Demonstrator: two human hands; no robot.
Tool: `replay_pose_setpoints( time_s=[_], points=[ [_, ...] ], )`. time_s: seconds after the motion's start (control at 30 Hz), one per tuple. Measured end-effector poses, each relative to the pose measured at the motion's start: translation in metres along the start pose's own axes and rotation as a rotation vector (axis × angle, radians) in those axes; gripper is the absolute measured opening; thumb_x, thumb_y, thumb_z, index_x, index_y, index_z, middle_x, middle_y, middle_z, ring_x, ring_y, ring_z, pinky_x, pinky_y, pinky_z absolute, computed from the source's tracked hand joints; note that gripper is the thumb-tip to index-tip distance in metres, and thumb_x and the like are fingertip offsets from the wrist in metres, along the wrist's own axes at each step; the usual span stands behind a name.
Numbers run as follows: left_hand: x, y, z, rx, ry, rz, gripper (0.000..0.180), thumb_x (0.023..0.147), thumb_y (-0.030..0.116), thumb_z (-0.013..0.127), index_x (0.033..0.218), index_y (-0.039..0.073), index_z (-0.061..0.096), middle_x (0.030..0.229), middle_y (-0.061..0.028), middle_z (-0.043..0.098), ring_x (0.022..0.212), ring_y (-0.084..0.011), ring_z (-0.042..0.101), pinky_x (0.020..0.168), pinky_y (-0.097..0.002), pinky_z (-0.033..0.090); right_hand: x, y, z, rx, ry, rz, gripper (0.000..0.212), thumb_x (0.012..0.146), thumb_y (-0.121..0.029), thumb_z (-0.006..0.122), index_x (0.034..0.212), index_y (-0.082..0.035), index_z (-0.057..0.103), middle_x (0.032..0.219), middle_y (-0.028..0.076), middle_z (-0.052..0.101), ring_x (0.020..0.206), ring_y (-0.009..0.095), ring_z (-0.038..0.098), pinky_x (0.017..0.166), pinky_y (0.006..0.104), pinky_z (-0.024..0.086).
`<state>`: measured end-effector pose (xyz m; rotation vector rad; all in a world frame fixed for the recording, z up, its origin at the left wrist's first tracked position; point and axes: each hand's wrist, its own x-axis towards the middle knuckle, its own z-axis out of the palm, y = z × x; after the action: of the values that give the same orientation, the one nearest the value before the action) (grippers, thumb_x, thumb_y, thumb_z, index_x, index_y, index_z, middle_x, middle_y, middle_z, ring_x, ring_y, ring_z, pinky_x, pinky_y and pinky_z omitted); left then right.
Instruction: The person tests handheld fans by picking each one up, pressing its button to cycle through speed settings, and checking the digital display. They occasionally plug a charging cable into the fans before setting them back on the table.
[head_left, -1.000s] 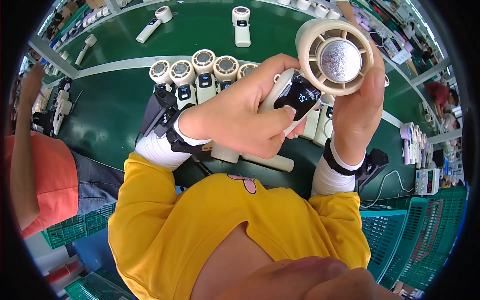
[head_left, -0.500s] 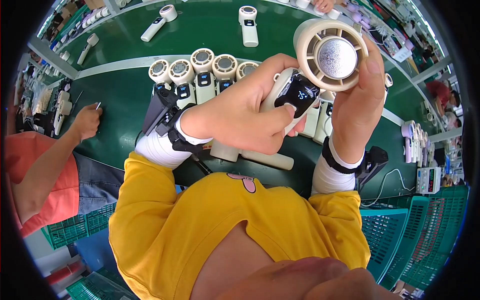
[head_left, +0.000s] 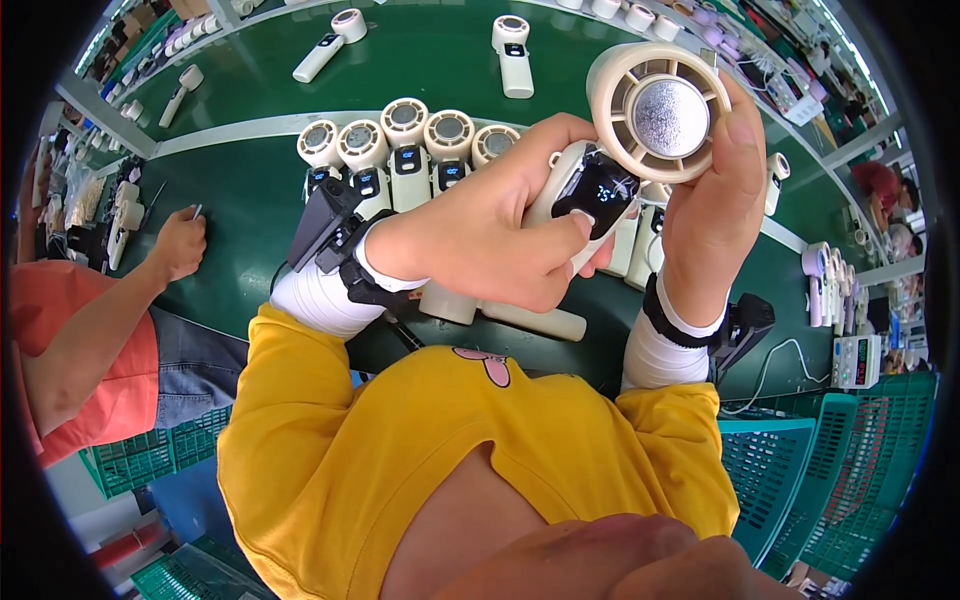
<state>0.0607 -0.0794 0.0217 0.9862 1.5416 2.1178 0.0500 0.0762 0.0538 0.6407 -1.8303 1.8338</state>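
A cream handheld fan (head_left: 672, 117) is held up before me, its round, spoked grille facing up. My left hand (head_left: 505, 222) is wrapped around its handle, the thumb pressed near the lower edge of the black display (head_left: 597, 190), where small digits glow. Fingers of my right hand (head_left: 718, 195) grip the side of the fan head. A metal plug tip (head_left: 709, 57) shows beside those fingers; what it belongs to is hidden. Beyond my left wrist, several similar fans (head_left: 404, 122) stand in a row, some with lit displays. More cream handles (head_left: 540, 320) lie under my forearm.
Spaced fans (head_left: 515, 70) lie on the green belt (head_left: 430, 50) behind a pale rail. At left, a co-worker's hand (head_left: 182, 242) holds a small thin item. Lilac and cream fans (head_left: 820, 285), a small meter (head_left: 856, 361) with a white cable, and green baskets (head_left: 765, 480) are at right.
The fans on the far belt have shifted slightly to the right. My hands and the held fan have barely moved. The hand at the far edge is out of sight now.
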Motion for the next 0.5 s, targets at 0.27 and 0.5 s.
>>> replay_pose_setpoints(
  time_s=[0.27,0.5],
  points=[
    [0.009,-0.015,0.0,0.053,0.054,0.101,0.038,0.079,0.005,0.049,0.111,0.001,0.028,0.082,-0.007,0.05,0.063,-0.0079,0.046,0.054,-0.0238,0.041,0.005,0.008,-0.002,0.057,0.286,-0.125,0.044,0.084,-0.028,0.04,0.111,0.006,0.043,0.103,0.015,0.053,0.093,0.021,0.055,0.082,0.0289,0.043],
    [0.015,-0.038,-0.009,0.642,0.149,0.481,0.046,0.076,0.015,0.06,0.108,-0.002,0.031,0.087,-0.0103,0.047,0.07,-0.0128,0.048,0.061,-0.0266,0.041,0.01,0.005,0.0,0.098,0.487,-0.367,0.04,0.082,-0.027,0.041,0.105,0.006,0.045,0.098,0.015,0.055,0.089,0.021,0.056,0.077,0.0303,0.047]
  ],
)
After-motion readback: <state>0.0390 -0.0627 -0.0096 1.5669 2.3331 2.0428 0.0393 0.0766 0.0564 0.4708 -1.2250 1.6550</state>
